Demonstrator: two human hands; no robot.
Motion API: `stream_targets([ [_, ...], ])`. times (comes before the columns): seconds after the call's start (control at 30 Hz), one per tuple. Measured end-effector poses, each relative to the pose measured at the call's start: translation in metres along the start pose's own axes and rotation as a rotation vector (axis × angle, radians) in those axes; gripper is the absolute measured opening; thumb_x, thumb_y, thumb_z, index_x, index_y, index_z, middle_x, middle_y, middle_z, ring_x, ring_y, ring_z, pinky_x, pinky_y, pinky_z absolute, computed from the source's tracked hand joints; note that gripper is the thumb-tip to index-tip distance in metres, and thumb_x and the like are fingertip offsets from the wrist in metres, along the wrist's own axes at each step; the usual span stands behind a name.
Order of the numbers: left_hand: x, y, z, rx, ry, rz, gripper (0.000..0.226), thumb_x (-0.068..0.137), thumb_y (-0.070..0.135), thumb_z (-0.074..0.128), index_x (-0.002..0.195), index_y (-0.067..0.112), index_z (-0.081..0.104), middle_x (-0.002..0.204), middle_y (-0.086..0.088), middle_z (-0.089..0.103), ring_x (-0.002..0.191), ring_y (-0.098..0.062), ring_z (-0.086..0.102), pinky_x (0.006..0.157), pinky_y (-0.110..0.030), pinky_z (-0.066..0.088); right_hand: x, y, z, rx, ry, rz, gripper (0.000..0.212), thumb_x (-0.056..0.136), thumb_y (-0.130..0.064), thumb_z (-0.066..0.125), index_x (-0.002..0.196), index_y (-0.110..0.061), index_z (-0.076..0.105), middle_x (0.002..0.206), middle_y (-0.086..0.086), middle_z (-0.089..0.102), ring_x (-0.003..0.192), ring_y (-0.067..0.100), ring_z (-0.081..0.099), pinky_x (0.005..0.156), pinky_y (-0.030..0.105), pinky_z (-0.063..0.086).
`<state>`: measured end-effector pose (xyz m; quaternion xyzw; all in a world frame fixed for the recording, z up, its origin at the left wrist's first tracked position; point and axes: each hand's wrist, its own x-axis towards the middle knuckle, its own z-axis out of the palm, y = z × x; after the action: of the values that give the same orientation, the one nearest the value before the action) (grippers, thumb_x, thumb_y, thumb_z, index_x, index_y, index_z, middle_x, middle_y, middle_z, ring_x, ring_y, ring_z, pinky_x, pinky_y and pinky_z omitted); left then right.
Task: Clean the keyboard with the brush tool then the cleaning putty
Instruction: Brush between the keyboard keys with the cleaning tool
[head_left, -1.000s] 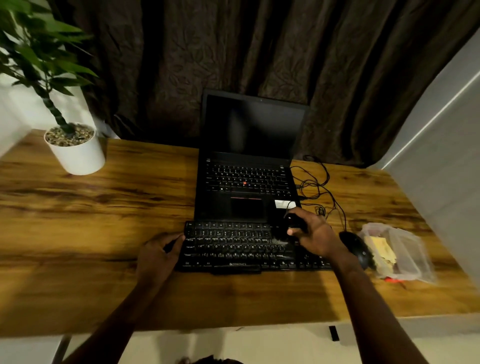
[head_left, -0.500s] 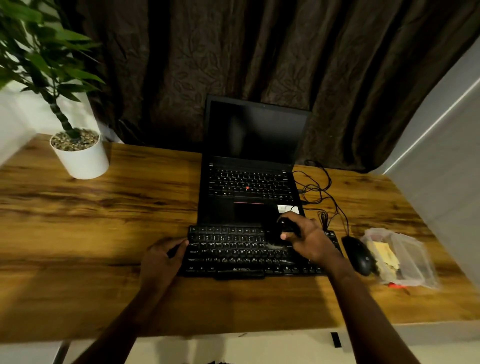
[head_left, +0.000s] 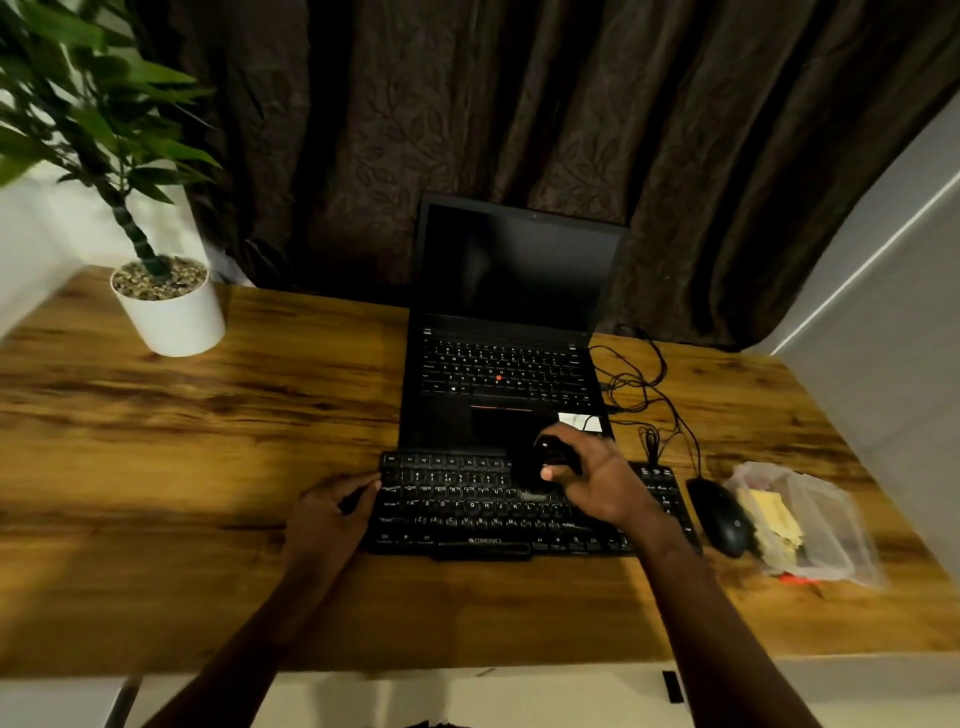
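Clasping the keyboard (head_left: 467, 512) edge with left grip (head_left: 330, 519), held brush tool (head_left: 550, 457) in right grip (head_left: 602, 483) over keys; laptop (head_left: 498, 374) close behind, mouse (head_left: 719, 517) and plastic bag (head_left: 810, 519) beside.

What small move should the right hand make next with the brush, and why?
Probably sweep the brush sideways along the key row under it. The right hand grips it with its tip at the middle of the keyboard, the left hand holds the keyboard's left edge, and the bag lies untouched to the right, so brushing seems unfinished.
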<state>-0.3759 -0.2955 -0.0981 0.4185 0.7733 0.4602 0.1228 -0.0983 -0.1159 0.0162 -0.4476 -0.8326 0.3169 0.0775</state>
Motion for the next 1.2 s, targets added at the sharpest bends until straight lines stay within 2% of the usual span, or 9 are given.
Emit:
stream_targets([
  [0.13,0.000,-0.002,0.001,-0.023,0.005,0.003,0.019,0.090,0.020,0.074,0.108,0.023,0.078,0.103,0.003,0.076,0.084,-0.007,0.068,0.071,-0.021,0.051,-0.008,0.014,-0.013,-0.029,0.030,0.022,0.046,0.091,-0.017,0.072,0.124,-0.044,0.054,0.118,0.005,0.063,0.104,0.024,0.065,0.080,0.046,0.064],
  [0.23,0.001,-0.004,0.002,-0.021,-0.002,-0.007,0.019,0.091,0.022,0.073,0.109,0.023,0.078,0.105,0.004,0.076,0.084,-0.009,0.070,0.071,-0.025,0.053,-0.008,0.011,-0.011,-0.073,0.042,0.034,0.050,0.090,-0.020,0.072,0.123,-0.051,0.051,0.119,0.005,0.061,0.105,0.024,0.062,0.084,0.049,0.062],
  [0.37,0.001,-0.004,0.002,-0.031,0.002,-0.015,0.019,0.091,0.021,0.074,0.108,0.023,0.078,0.106,0.003,0.076,0.087,-0.009,0.070,0.073,-0.024,0.052,-0.003,-0.010,0.009,-0.051,0.004,0.004,0.048,0.094,-0.023,0.068,0.129,-0.051,0.050,0.120,0.008,0.054,0.108,0.022,0.055,0.084,0.040,0.058],
  [0.47,0.001,-0.003,0.002,-0.037,0.008,-0.013,0.018,0.090,0.020,0.074,0.107,0.022,0.079,0.105,0.003,0.076,0.089,-0.008,0.068,0.075,-0.023,0.051,0.000,-0.019,0.014,0.003,-0.016,-0.031,0.046,0.094,-0.021,0.068,0.127,-0.049,0.052,0.117,0.005,0.060,0.103,0.022,0.063,0.082,0.041,0.063],
  [0.63,0.001,-0.006,0.002,-0.032,0.005,-0.007,0.018,0.090,0.023,0.074,0.108,0.024,0.078,0.104,0.003,0.076,0.088,-0.010,0.069,0.076,-0.027,0.054,-0.006,-0.005,-0.003,0.016,0.024,-0.011,0.042,0.094,-0.013,0.069,0.128,-0.036,0.057,0.110,-0.005,0.058,0.102,0.018,0.061,0.072,0.024,0.057],
  [0.83,0.000,-0.007,0.003,-0.028,-0.002,-0.008,0.018,0.091,0.026,0.072,0.109,0.025,0.078,0.103,0.006,0.076,0.084,-0.008,0.069,0.075,-0.027,0.056,-0.003,-0.003,0.000,-0.051,0.020,-0.014,0.046,0.092,-0.021,0.071,0.120,-0.052,0.051,0.116,0.005,0.064,0.102,0.024,0.065,0.082,0.047,0.063],
  [1.0,-0.001,-0.005,0.001,-0.016,0.005,0.047,0.017,0.091,0.019,0.073,0.107,0.019,0.078,0.099,0.003,0.077,0.082,-0.007,0.069,0.071,-0.016,0.050,0.008,-0.028,0.024,-0.036,-0.053,-0.086,0.046,0.091,-0.029,0.069,0.118,-0.061,0.049,0.110,0.003,0.064,0.102,0.025,0.064,0.081,0.049,0.062],
  [1.1,0.000,-0.005,0.000,-0.025,0.003,0.039,0.018,0.091,0.019,0.073,0.108,0.021,0.078,0.101,0.004,0.076,0.084,-0.007,0.069,0.075,-0.022,0.054,0.007,-0.033,0.019,-0.014,-0.053,-0.085,0.045,0.092,-0.023,0.069,0.111,-0.060,0.051,0.109,0.004,0.064,0.099,0.024,0.064,0.071,0.037,0.060],
  [1.2,0.000,-0.005,0.000,-0.010,0.008,0.037,0.017,0.091,0.022,0.073,0.108,0.022,0.078,0.099,0.003,0.077,0.081,-0.008,0.069,0.073,-0.027,0.056,0.002,-0.021,0.004,-0.017,-0.017,-0.057,0.040,0.093,-0.014,0.070,0.118,-0.043,0.057,0.108,0.002,0.068,0.092,0.016,0.068,0.064,0.024,0.056],
])
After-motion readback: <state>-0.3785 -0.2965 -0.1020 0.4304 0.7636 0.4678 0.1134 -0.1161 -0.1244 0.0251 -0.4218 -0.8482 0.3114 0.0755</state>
